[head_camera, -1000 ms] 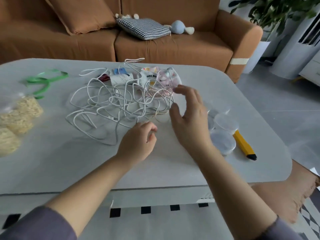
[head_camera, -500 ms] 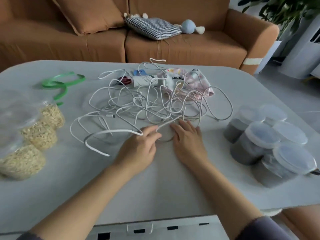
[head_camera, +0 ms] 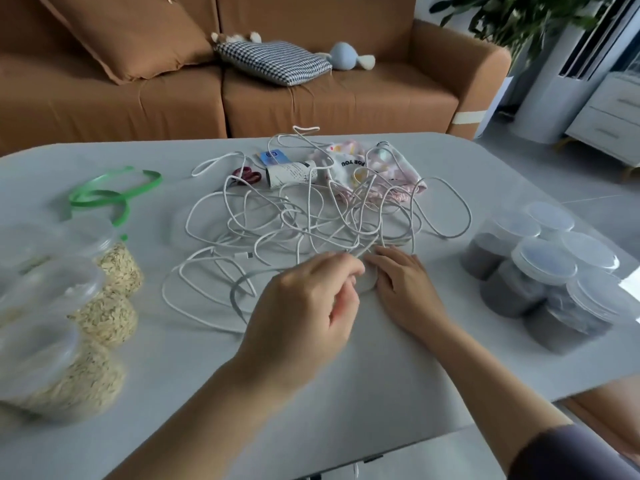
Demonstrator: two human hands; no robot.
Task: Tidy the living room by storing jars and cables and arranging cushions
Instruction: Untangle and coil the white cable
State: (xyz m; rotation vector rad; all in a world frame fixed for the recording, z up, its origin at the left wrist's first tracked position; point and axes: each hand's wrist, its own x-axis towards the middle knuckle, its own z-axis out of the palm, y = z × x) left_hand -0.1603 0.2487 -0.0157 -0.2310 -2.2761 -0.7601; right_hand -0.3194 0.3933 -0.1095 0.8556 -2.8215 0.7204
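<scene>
Fingers (head_camera: 346, 270) of the left hand (head_camera: 308, 306) are curling round a strand of the white cable (head_camera: 304, 233), pinching it at centre frame. Beside it, the right hand (head_camera: 405, 289) is lying flat on the tabletop (head_camera: 173, 368), fingers straight and touching the tangle's near edge. Grain jars (head_camera: 104, 317) are standing at lower left and dark-filled jars (head_camera: 519, 282) at right. At upper centre, a checked cushion (head_camera: 273, 62) is lying on the sofa (head_camera: 346, 105).
</scene>
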